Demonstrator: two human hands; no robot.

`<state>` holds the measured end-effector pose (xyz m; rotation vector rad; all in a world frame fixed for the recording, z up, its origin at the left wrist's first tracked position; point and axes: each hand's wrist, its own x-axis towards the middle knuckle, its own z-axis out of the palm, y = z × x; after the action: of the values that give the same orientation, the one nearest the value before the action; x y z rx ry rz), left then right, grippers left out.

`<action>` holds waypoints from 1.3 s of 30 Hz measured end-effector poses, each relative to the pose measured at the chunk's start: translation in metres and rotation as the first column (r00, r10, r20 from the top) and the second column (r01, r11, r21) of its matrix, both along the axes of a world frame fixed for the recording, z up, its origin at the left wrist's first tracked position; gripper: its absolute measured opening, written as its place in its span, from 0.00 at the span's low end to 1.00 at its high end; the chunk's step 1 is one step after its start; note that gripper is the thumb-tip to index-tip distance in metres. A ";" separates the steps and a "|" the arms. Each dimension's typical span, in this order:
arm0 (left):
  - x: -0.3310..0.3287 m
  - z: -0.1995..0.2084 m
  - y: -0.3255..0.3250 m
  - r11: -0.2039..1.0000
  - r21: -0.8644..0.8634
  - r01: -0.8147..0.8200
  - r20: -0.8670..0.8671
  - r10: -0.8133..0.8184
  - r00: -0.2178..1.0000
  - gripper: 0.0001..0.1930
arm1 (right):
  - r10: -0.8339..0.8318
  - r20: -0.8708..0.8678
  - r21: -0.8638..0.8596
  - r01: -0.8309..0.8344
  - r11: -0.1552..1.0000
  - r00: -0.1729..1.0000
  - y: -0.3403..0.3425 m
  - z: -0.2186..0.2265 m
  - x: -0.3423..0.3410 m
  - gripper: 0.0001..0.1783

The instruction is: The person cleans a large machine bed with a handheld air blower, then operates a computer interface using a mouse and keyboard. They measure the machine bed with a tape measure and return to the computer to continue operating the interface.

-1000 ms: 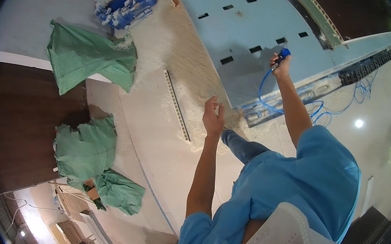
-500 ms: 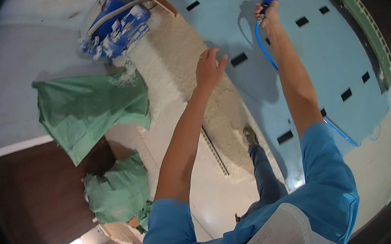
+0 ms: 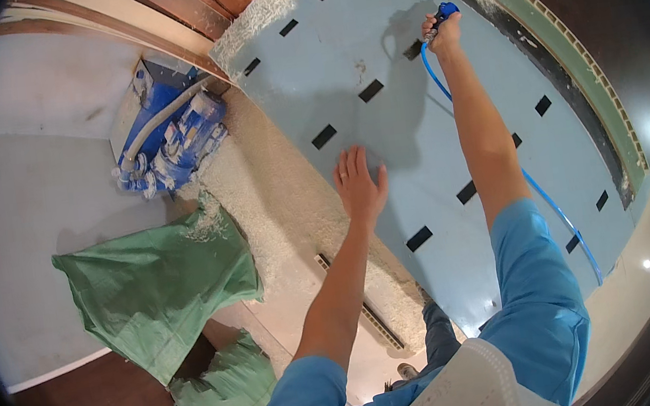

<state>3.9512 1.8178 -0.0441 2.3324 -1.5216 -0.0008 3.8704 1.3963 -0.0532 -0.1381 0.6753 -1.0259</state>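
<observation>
Over the far part of a light blue panel (image 3: 454, 212) with dark rectangular slots, my right hand (image 3: 442, 33) is wrapped round a blue air blow gun (image 3: 446, 9). A thin nozzle seems to stick out from its top. From its lower end a blue air hose (image 3: 432, 74) runs down, passes behind my right forearm and comes out again near the panel's right side. My left hand (image 3: 360, 187) is empty, fingers stretched out, over the panel's left edge; whether it touches the surface I cannot tell.
Pale shavings (image 3: 257, 170) cover the floor along the panel's left side. Green sacks (image 3: 165, 277) lie left of them, behind which stands a blue machine (image 3: 173, 136) with a grey hose. A slotted strip (image 3: 383, 329) lies near my feet. A green curved frame edge (image 3: 563, 39) borders the right.
My view has shifted forward, showing more of the panel's far end and wooden boards. My left hand now appears over the panel, fingers more spread. The right hand keeps hold of the air blow gun.
</observation>
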 end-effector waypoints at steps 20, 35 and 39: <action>-0.001 0.018 -0.012 0.991 0.136 0.007 0.028 -0.011 1.000 0.33 | -0.102 -0.138 -0.072 0.092 0.993 0.985 -0.176 0.038 -0.077 0.42; 0.003 0.010 -0.005 0.998 0.067 0.006 -0.046 -0.003 0.999 0.32 | 0.387 -0.492 0.042 -0.422 0.905 0.780 -0.122 0.063 0.007 0.40; 0.003 0.013 -0.005 0.998 0.066 0.000 -0.079 0.005 0.997 0.32 | 0.514 -0.407 0.006 -0.560 0.829 0.756 -0.064 0.040 0.060 0.41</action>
<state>3.9546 1.8125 -0.0309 2.3555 -1.5012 -0.1430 3.9307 1.3327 -0.0136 -0.6244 0.8738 -0.4688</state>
